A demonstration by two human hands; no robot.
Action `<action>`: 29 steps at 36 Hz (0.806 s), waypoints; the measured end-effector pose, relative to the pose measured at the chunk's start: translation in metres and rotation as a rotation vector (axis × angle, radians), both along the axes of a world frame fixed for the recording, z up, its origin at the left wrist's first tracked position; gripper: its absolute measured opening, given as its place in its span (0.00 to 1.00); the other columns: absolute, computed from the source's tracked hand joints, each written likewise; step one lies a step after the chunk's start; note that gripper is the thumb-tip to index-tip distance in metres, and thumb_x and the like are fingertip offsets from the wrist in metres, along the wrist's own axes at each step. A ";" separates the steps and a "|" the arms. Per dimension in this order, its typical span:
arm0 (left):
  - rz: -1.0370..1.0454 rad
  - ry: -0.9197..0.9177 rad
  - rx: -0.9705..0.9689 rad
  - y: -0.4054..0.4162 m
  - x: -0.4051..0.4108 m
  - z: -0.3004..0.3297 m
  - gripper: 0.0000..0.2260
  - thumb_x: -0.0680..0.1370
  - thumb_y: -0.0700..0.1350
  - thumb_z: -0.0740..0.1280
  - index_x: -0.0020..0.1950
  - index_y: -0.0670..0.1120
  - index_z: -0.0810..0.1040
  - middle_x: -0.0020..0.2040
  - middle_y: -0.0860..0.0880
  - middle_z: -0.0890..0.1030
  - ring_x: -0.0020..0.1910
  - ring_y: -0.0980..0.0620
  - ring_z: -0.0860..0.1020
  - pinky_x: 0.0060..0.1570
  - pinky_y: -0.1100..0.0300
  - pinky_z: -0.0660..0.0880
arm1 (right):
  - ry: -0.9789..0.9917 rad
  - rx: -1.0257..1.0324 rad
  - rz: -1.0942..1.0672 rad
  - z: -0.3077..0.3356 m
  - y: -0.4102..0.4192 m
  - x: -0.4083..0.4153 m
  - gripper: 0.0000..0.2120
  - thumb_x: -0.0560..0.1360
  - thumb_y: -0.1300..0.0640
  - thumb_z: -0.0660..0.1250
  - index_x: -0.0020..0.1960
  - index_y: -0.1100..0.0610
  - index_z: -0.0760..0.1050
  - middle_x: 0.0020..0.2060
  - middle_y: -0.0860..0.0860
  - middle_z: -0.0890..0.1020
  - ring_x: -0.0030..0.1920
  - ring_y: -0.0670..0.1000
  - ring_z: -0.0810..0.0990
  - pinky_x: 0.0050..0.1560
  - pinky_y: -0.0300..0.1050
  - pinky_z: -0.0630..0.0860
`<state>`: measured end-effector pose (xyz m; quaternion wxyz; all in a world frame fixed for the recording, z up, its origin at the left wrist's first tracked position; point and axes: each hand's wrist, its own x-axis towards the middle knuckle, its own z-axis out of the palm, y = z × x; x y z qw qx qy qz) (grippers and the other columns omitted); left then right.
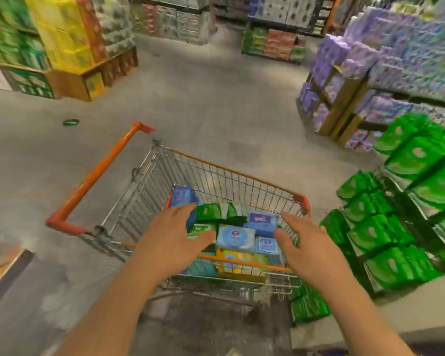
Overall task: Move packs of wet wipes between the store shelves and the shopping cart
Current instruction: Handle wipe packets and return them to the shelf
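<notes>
A wire shopping cart [216, 176] with an orange handle [95, 178] stands in front of me, full of wet wipe packs: blue packs [235, 236], green packs [216, 213] and a yellow pack [239, 264]. My left hand [172, 232] hovers over the left side of the pile with fingers spread, holding nothing. My right hand [303, 242] is over the right side by the cart rim, fingers straight, holding nothing. Green wipe packs [380, 237] fill the shelves at the right.
Purple packs [344, 65] are stacked on a wooden display at the right rear. Yellow and green boxes [62, 34] sit on pallets at the left rear. A small green object [71, 122] lies on the grey floor. More green packs [308, 304] stand beside the cart.
</notes>
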<state>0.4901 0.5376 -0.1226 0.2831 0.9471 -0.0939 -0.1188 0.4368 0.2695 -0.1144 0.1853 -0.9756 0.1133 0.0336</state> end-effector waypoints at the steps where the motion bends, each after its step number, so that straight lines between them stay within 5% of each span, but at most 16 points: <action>1: 0.015 0.002 -0.005 0.005 0.005 -0.003 0.35 0.74 0.71 0.61 0.77 0.56 0.63 0.73 0.53 0.68 0.71 0.51 0.66 0.68 0.56 0.65 | 0.003 0.022 0.015 -0.003 0.003 0.009 0.28 0.82 0.39 0.58 0.79 0.47 0.65 0.77 0.46 0.68 0.79 0.50 0.62 0.78 0.51 0.57; 4: 0.066 0.022 0.017 0.015 0.024 -0.013 0.38 0.71 0.74 0.59 0.77 0.57 0.63 0.73 0.54 0.69 0.70 0.52 0.67 0.69 0.54 0.67 | 0.025 0.084 0.049 -0.012 0.012 0.037 0.27 0.82 0.39 0.58 0.79 0.45 0.63 0.77 0.44 0.67 0.79 0.49 0.60 0.79 0.50 0.58; 8: 0.132 0.073 0.009 0.016 0.050 -0.011 0.32 0.77 0.64 0.64 0.79 0.57 0.60 0.76 0.52 0.65 0.73 0.52 0.64 0.70 0.54 0.63 | 0.060 0.118 0.093 -0.026 0.017 0.075 0.27 0.83 0.39 0.57 0.80 0.43 0.61 0.79 0.45 0.65 0.81 0.51 0.56 0.80 0.53 0.54; 12: 0.139 0.065 -0.018 0.005 0.084 -0.013 0.22 0.79 0.56 0.67 0.72 0.57 0.69 0.68 0.51 0.72 0.58 0.60 0.63 0.56 0.62 0.61 | 0.102 0.166 0.118 -0.043 0.011 0.117 0.28 0.82 0.39 0.57 0.80 0.43 0.60 0.79 0.44 0.64 0.80 0.51 0.58 0.78 0.48 0.56; 18: 0.192 0.153 0.025 -0.015 0.130 -0.022 0.21 0.80 0.56 0.66 0.73 0.57 0.69 0.70 0.50 0.72 0.66 0.54 0.67 0.56 0.63 0.61 | 0.180 0.263 0.140 -0.074 -0.010 0.169 0.29 0.82 0.38 0.58 0.81 0.44 0.60 0.79 0.45 0.65 0.79 0.51 0.62 0.77 0.51 0.62; 23: 0.235 0.167 -0.025 -0.029 0.163 -0.043 0.17 0.81 0.50 0.66 0.69 0.49 0.75 0.53 0.54 0.74 0.51 0.60 0.67 0.37 0.68 0.63 | 0.283 0.274 0.187 -0.101 -0.017 0.200 0.28 0.82 0.36 0.57 0.80 0.41 0.59 0.78 0.48 0.66 0.74 0.54 0.71 0.73 0.53 0.68; 29: 0.272 0.260 0.016 -0.029 0.186 -0.077 0.28 0.77 0.61 0.66 0.76 0.54 0.68 0.71 0.52 0.74 0.66 0.53 0.73 0.63 0.56 0.69 | 0.361 0.338 0.221 -0.129 -0.009 0.224 0.27 0.82 0.38 0.58 0.79 0.43 0.62 0.77 0.44 0.68 0.69 0.50 0.74 0.70 0.48 0.70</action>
